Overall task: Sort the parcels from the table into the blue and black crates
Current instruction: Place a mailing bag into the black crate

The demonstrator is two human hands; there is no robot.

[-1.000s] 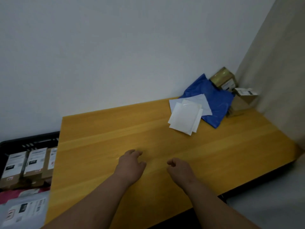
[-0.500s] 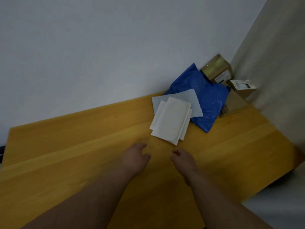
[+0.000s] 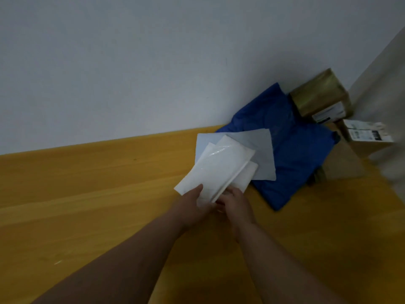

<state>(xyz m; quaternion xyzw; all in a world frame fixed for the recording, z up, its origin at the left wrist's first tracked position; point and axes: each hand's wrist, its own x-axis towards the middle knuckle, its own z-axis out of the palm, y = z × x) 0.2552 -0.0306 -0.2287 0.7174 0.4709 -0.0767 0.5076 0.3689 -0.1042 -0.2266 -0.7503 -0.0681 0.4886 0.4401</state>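
Observation:
Two white padded envelopes lie stacked on the wooden table [image 3: 87,194]. My left hand [image 3: 192,205] grips the near end of the top white envelope [image 3: 219,167], thumb on its upper face. My right hand [image 3: 235,202] has its fingers curled at the near corner where the top envelope meets the lower white envelope [image 3: 248,175]; which of the two it pinches is unclear. The top envelope's right edge is raised slightly. A grey flat mailer [image 3: 260,154] lies under them on a blue plastic bag parcel [image 3: 295,163]. No crate is in view.
A brown taped box [image 3: 320,95] with a white label leans in the back right corner against the wall. A second cardboard box [image 3: 368,137] with a label sits beside it near a beige curtain. The table's left part is bare wood.
Both hands moved forward from the bare table to the white envelopes and took hold of their near ends. The view swung right, and the crate at the left left the frame.

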